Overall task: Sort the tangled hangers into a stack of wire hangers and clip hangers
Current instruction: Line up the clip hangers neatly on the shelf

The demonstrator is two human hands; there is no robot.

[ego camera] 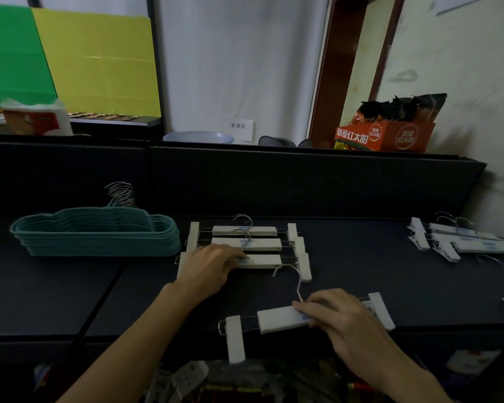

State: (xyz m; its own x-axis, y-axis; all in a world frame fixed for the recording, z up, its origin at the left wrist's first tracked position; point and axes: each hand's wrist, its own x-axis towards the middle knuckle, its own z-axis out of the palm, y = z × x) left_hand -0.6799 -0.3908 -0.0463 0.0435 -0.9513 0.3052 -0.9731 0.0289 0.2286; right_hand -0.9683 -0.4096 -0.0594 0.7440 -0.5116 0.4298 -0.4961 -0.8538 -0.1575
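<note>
**A shop's back room or stockroom**

A paper sign (241,130) reading "restocking area" is hanging on the white wall at centre. An orange carton (386,136) of snack packets is sitting at upper right, a tissue pack (37,119) at upper left, and a dark worktable (361,257) is filling the lower frame.

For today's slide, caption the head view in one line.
Right hand holds a clip hanger; left hand rests on the clip stack beside the teal stack.
</note>
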